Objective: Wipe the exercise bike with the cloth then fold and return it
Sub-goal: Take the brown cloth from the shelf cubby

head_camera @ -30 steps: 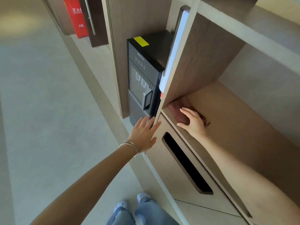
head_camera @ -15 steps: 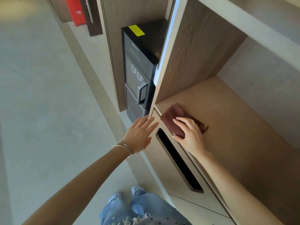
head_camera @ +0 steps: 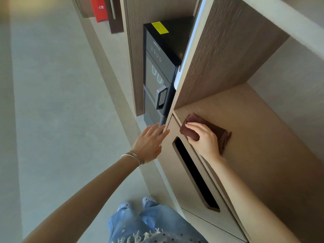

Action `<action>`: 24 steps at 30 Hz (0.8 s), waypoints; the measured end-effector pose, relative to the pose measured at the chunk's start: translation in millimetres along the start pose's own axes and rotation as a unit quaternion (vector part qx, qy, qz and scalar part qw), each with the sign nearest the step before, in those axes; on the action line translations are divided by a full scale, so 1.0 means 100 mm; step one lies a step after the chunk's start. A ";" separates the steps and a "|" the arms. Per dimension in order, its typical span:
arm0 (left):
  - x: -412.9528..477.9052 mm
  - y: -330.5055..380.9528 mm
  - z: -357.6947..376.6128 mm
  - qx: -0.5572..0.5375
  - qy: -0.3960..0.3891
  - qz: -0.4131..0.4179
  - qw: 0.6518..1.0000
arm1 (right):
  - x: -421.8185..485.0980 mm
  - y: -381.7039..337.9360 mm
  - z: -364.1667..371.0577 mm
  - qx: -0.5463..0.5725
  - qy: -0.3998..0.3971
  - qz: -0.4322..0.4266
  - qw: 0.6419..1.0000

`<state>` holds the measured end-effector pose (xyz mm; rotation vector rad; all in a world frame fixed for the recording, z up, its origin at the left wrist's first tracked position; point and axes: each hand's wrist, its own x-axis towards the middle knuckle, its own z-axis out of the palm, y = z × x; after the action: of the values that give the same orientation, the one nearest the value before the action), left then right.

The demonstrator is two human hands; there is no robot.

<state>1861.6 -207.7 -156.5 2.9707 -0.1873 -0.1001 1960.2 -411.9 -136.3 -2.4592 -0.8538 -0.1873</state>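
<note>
A folded dark brown cloth [head_camera: 193, 122] lies on the wooden shelf [head_camera: 254, 130] near its front left corner. My right hand [head_camera: 205, 137] rests on top of the cloth, fingers curled over its near edge and gripping it. My left hand [head_camera: 150, 142] hovers open with spread fingers just left of the shelf's front corner, holding nothing and close to the cabinet edge. No exercise bike is in view.
A black water dispenser [head_camera: 157, 72] stands in the niche left of the shelf. Below the shelf is a cabinet front with a dark slot handle [head_camera: 194, 174]. A red fire-equipment box [head_camera: 100, 9] sits far back. Grey floor [head_camera: 52, 102] spreads to the left; my feet are below.
My right hand has curled its fingers over the cloth's near edge and drawn it a little toward the shelf front. The left hand has stayed open beside the corner.
</note>
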 end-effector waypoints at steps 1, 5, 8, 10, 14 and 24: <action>-0.01 0.01 0.02 0.001 -0.001 0.001 1.000 | -0.02 0.02 -0.02 0.000 -0.003 -0.011 1.000; -0.04 0.03 0.05 0.000 -0.001 -0.005 1.000 | -0.03 -0.05 0.01 -0.067 -0.001 -0.018 0.998; -0.07 0.00 0.02 -0.002 0.010 -0.035 0.999 | 0.04 -0.08 0.01 -0.045 0.016 -0.010 0.999; -0.14 -0.05 0.00 -0.006 0.016 -0.073 0.997 | 0.09 -0.10 0.00 -0.012 0.020 -0.018 1.000; -0.39 -0.19 -0.02 -0.014 0.019 -0.147 0.989 | 0.19 -0.34 0.04 0.049 0.019 -0.045 0.998; -1.67 -0.64 -0.01 -0.028 0.047 -0.346 0.937 | 0.45 -1.53 0.52 0.271 -0.187 -0.014 0.944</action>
<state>1704.1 -123.1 -156.7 2.8212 0.8591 -0.0449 1900.5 -258.9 -101.4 -1.9803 -0.9439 0.4650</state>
